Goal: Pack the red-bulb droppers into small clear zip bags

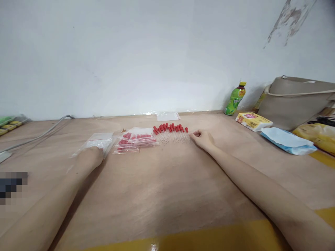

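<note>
Left of the frame's center, my left hand [90, 157] rests at the clear zip bags [99, 139], its fingers hidden, so I cannot tell whether they pinch one. My right hand [201, 138], right of center, has thumb and forefinger brought together at the end of the row of red-bulbed droppers [171, 129]; filled bags of red-bulbed pieces [136, 140] lie between my hands, just beside that row.

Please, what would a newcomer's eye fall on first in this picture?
Probably the bright red-topped tubes, spread in a row on the brown table beside the right hand. Next, perhaps, the plastic bags showing red just left of them, then the green bottle by the wall at the right.
</note>
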A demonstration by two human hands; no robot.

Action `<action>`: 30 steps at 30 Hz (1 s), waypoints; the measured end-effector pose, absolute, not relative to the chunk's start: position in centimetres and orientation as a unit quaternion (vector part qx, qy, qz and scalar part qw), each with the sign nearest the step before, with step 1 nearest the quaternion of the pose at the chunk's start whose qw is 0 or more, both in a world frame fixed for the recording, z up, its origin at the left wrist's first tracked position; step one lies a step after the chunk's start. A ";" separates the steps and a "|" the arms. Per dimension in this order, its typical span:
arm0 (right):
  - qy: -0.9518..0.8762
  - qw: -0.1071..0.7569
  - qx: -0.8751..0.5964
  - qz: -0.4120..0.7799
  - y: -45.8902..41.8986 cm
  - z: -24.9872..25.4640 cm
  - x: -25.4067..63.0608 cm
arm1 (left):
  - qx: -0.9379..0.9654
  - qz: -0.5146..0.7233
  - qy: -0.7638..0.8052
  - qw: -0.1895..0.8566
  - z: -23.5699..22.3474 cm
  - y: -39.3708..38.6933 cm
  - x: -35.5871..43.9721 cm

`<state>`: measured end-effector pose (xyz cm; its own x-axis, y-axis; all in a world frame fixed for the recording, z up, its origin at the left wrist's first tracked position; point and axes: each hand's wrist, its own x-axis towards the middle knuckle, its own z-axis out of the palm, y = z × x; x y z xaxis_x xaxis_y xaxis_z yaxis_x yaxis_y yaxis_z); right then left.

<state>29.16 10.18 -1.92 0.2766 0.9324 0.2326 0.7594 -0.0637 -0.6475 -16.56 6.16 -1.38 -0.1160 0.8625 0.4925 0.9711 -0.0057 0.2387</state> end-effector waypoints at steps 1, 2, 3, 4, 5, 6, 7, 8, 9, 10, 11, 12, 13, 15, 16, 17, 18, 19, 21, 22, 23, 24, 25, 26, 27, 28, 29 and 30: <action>-0.588 0.338 -0.724 0.127 10.4 -1.9 29.1 | -0.654 -0.254 -0.704 0.105 -0.8 5.9 -16.3; -0.587 0.327 -0.730 0.126 10.7 -2.0 28.9 | -0.648 -0.240 -0.714 0.112 -0.2 5.6 -16.0; -0.587 0.316 -0.735 0.123 10.9 -2.0 28.8 | -0.640 -0.231 -0.723 0.122 0.5 5.3 -15.5; -0.585 0.307 -0.741 0.122 11.1 -2.0 28.6 | -0.630 -0.231 -0.728 0.138 1.2 5.0 -15.0; -0.583 0.299 -0.746 0.121 11.3 -2.0 28.5 | -0.624 -0.238 -0.727 0.156 1.8 4.8 -14.3; -0.581 0.294 -0.750 0.119 11.4 -2.1 28.4 | -0.621 -0.250 -0.721 0.178 2.3 4.5 -13.5; -0.580 0.290 -0.752 0.117 11.6 -2.1 28.4 | -0.624 -0.264 -0.709 0.198 2.6 4.2 -12.4; -0.580 0.287 -0.754 0.116 11.6 -2.1 28.4 | -0.641 -0.280 -0.680 0.219 2.8 3.9 -11.2; -0.581 0.283 -0.754 0.116 11.6 -2.1 28.4 | -0.695 -0.310 -0.599 0.249 2.7 3.5 -9.9; -0.581 0.280 -0.755 0.115 11.6 -2.1 28.4 | -0.760 -0.320 -0.504 0.256 2.5 3.0 -8.4; -0.581 0.278 -0.756 0.113 11.6 -2.1 28.4 | -0.815 -0.311 -0.425 0.242 2.0 2.4 -6.9; -0.581 0.276 -0.758 0.111 11.5 -2.1 28.3 | -0.851 -0.301 -0.369 0.224 1.5 1.7 -5.4; -0.582 0.274 -0.758 0.108 11.4 -2.1 28.3 | -0.875 -0.287 -0.338 0.197 0.9 1.0 -4.1; -0.585 0.273 -0.757 0.102 11.3 -2.1 28.2 | -0.907 -0.243 -0.310 0.146 0.0 -0.3 -1.8; -0.585 0.278 -0.755 0.099 11.2 -2.1 28.2 | -0.921 -0.211 -0.308 0.113 -0.3 -0.8 -1.0; -0.583 0.289 -0.752 0.100 11.2 -2.1 28.3 | -0.929 -0.179 -0.314 0.076 -0.5 -1.2 -0.5; -0.579 0.307 -0.748 0.103 11.1 -2.2 28.4 | -0.934 -0.151 -0.323 0.040 -0.6 -1.5 -0.1; -0.570 0.330 -0.744 0.109 11.2 -2.3 28.6 | -0.935 -0.126 -0.333 0.005 -0.5 -1.7 0.0; -0.545 0.392 -0.729 0.131 11.3 -2.6 29.1 | -0.931 -0.097 -0.347 -0.050 -0.3 -1.7 0.0; -0.531 0.429 -0.716 0.146 11.4 -2.9 29.4 | -0.930 -0.089 -0.349 -0.067 -0.2 -1.6 -0.1; -0.519 0.462 -0.701 0.160 11.5 -3.2 29.6 | -0.930 -0.082 -0.349 -0.080 -0.2 -1.6 -0.2; -0.510 0.490 -0.686 0.171 11.6 -3.4 29.9 | -0.930 -0.079 -0.348 -0.088 -0.1 -1.5 -0.3; -0.506 0.511 -0.671 0.180 11.7 -3.7 30.0 | -0.930 -0.077 -0.348 -0.093 -0.1 -1.5 -0.3; -0.506 0.524 -0.659 0.188 11.8 -3.9 30.1 | -0.929 -0.077 -0.348 -0.096 0.0 -1.5 -0.2; -0.509 0.530 -0.651 0.193 11.8 -4.0 30.1 | -0.929 -0.079 -0.348 -0.098 0.0 -1.5 -0.2; -0.514 0.531 -0.645 0.197 11.8 -4.0 30.1 | -0.929 -0.083 -0.348 -0.098 0.0 -1.5 -0.1; -0.518 0.535 -0.636 0.203 11.8 -4.0 30.0 | -0.929 -0.088 -0.346 -0.099 0.0 -1.5 0.0; -0.519 0.545 -0.624 0.214 11.8 -3.8 29.9 | -0.929 -0.094 -0.344 -0.100 0.0 -1.6 0.0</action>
